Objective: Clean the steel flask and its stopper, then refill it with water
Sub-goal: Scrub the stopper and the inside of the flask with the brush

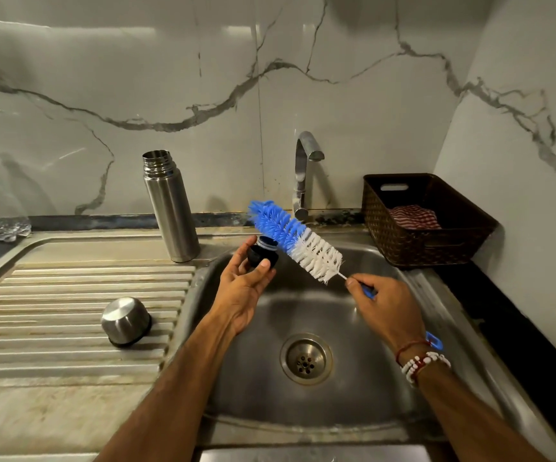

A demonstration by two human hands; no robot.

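Steel, cylindrical and uncapped, the flask stands upright at ten o'clock from the steel sink basin. Over the basin the left hand pinches the black plastic stopper (thumb at its front). The right hand grips the handle of a blue-and-white bristled bottle brush, which touches the stopper's top.

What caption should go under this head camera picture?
Over the sink, the left hand holds the stopper while the right hand holds a brush against it; the open flask stands nearby.
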